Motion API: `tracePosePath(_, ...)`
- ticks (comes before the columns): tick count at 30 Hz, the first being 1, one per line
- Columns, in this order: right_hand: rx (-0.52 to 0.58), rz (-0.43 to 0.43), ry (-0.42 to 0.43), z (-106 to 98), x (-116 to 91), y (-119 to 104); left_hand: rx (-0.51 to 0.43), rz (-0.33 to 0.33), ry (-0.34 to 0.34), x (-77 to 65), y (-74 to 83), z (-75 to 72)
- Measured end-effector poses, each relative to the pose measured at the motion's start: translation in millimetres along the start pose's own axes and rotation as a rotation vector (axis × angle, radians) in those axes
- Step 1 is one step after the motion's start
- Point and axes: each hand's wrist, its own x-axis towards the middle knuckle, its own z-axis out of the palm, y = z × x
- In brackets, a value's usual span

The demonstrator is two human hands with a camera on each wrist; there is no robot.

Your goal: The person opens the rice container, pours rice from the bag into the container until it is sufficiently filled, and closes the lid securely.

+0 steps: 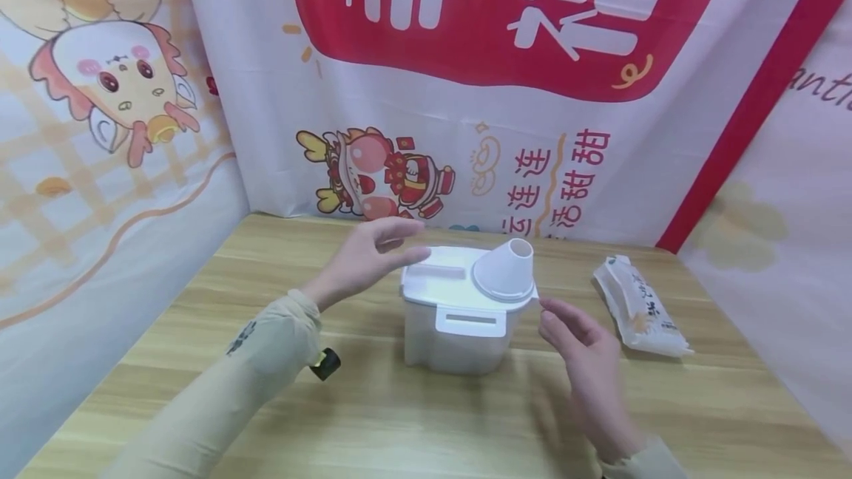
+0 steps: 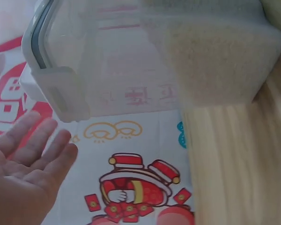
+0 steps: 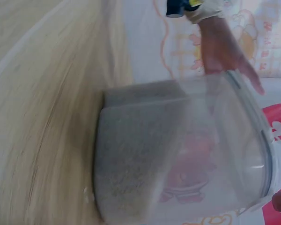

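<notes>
A clear storage container [image 1: 459, 346] with a white lid [image 1: 433, 290] stands upright on the table. A white cone-shaped spout [image 1: 509, 272] rises from the lid's right part, and a slotted latch [image 1: 470, 321] hangs at the front. Pale grain [image 3: 126, 154] fills the lower part of the container. My left hand [image 1: 366, 257] hovers at the lid's left end, fingers extended and holding nothing; the left wrist view shows them spread beside a side latch [image 2: 61, 93]. My right hand [image 1: 589, 357] has loosely bent fingers, with fingertips right at the lid's right corner.
A white printed plastic packet [image 1: 642, 309] lies on the wooden table [image 1: 373, 420] to the right of the container. Printed cloth [image 1: 266, 94] hangs behind and along both sides of the table. A black wrist camera [image 1: 326, 364] sits under the left sleeve.
</notes>
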Motion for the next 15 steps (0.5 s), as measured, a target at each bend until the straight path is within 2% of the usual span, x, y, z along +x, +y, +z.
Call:
tracePosePath(2,0.042,0.011,-0.008,1,-4,-4,-0.044,-0.068,0.002,-2.5,-4.0,1.2)
tracePosePath(4,0.097,0.025,-0.005,2,-8,-8,-0.108,-0.098,-0.005,-5.5,-7.5,5.4)
tracePosePath(9,0.190,0.059,0.020,8,-20,-16,-0.328,-0.081,-0.020,-15.2,-13.7,19.9)
tracePosePath(15,0.238,0.063,0.009,23,-27,-20,-0.436,-0.085,0.071,-37.4,-19.3,34.6)
